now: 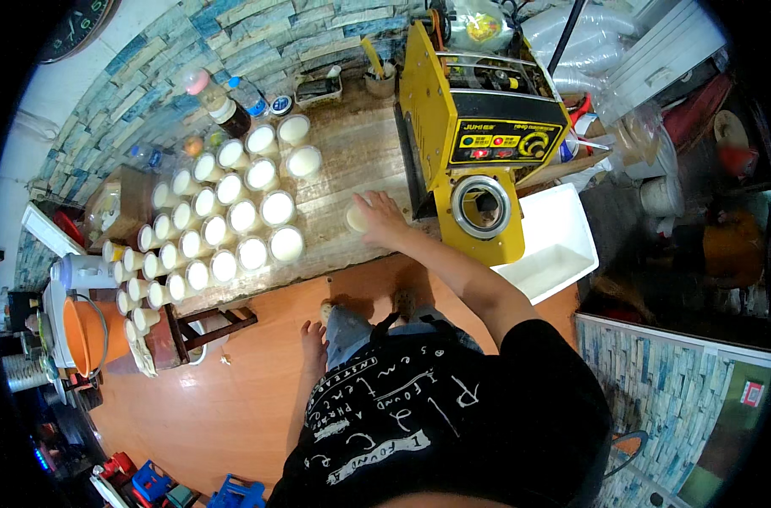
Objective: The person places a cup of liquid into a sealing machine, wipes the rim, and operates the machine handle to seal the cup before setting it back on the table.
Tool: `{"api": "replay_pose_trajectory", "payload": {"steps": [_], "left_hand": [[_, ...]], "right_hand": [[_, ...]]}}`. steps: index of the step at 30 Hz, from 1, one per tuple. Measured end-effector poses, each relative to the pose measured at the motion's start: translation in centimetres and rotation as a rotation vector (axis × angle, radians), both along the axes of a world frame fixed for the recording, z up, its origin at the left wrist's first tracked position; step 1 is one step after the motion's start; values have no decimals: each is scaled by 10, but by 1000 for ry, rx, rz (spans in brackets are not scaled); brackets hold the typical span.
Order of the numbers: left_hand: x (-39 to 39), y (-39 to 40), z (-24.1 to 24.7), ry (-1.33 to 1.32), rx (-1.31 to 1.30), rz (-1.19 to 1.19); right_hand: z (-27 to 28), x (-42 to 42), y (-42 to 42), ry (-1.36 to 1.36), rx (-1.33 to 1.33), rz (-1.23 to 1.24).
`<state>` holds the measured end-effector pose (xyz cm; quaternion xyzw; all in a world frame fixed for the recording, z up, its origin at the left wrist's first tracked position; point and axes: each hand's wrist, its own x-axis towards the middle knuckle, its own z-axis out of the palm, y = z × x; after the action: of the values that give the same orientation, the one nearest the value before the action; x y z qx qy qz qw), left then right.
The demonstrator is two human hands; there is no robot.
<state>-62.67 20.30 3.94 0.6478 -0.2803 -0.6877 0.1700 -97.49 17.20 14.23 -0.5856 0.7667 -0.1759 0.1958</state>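
On the wooden table (335, 247), my right hand (383, 221) reaches over a cup with a pale, round top (357, 217); the fingers hide part of the cup, and how firmly they hold it cannot be told. My left hand (314, 340) hangs beside my leg, fingers apart and holding nothing. Several rows of clear cups filled with something white (277, 208) cover the left half of the table. Right of my right hand stands a yellow cup sealing machine (506, 136), a red light lit on its panel. Its metal ring (481, 207) holds no cup.
A white bin (560, 254) sits beneath and right of the machine. Bottles (249, 98), a small basket (319, 89) and a holder with tools (380, 82) stand along the tiled wall. An orange bucket (84, 333) is at the left, near a wooden stool (214, 324).
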Motion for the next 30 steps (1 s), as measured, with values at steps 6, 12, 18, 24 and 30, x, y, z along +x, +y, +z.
{"api": "replay_pose_trajectory", "payload": {"steps": [6,12,18,24,30], "left_hand": [[-34,3,31,33,-78,-134],[-80,-18,38,41,-124,-359],[-137,-33,70,176,-192,-557],[-159,-34,74,166,-251,-553],[-157,-22,62,90,-262,-439]], "right_hand": [[86,-17,38,-42,-191,19],[185,-47,109,-2,-289,-133],[194,-76,149,109,-311,-356],[139,-112,165,139,-344,-386],[76,-131,169,102,-386,-322]]}}
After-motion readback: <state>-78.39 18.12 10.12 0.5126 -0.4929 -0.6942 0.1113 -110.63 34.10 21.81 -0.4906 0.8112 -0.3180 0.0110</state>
